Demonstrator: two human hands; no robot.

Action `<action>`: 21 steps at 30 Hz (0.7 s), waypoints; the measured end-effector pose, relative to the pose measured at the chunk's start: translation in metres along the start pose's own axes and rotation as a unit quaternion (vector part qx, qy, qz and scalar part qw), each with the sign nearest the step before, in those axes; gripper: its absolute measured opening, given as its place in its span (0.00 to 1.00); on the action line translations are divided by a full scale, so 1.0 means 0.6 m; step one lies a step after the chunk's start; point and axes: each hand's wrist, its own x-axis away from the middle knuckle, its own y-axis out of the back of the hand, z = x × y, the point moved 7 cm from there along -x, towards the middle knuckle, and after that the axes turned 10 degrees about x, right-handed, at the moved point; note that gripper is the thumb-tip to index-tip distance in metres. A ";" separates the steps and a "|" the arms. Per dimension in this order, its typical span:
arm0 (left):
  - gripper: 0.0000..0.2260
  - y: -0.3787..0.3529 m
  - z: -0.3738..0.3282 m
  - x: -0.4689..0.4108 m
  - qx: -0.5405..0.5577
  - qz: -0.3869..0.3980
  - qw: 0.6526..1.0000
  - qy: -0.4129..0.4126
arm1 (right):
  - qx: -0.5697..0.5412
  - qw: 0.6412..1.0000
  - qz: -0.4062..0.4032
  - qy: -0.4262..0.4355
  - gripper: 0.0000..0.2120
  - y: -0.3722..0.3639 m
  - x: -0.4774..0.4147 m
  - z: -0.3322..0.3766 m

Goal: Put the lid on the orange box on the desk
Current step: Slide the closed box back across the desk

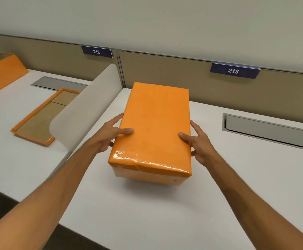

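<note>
An orange lid covers an orange box that stands on the white desk in front of me; only a strip of the box's near wall shows below the lid. My left hand grips the lid's left long edge, thumb on top and fingers down the side. On the right long edge, my right hand holds it the same way. Shiny tape runs along the lid's near edge.
A curved white divider separates this desk from the left one, where a second orange lid lies upside down and another orange box stands at the far left. Grey cable slots and partition signs 212 and 213 sit behind.
</note>
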 end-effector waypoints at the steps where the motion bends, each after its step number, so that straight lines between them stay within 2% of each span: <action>1: 0.44 0.018 -0.008 -0.019 -0.002 0.004 1.000 0.002 | -0.003 1.000 -0.003 -0.003 0.40 -0.018 -0.015 0.006; 5: 0.46 0.082 -0.042 -0.093 -0.017 0.022 1.000 0.002 | -0.016 1.000 -0.021 -0.010 0.40 -0.079 -0.076 0.036; 11: 0.41 0.162 -0.079 -0.209 -0.047 0.034 0.998 -0.001 | -0.009 0.999 -0.040 -0.015 0.39 -0.153 -0.172 0.075; 21: 0.38 0.231 -0.093 -0.340 -0.026 0.035 0.999 0.029 | 0.000 0.998 -0.052 -0.030 0.41 -0.228 -0.272 0.089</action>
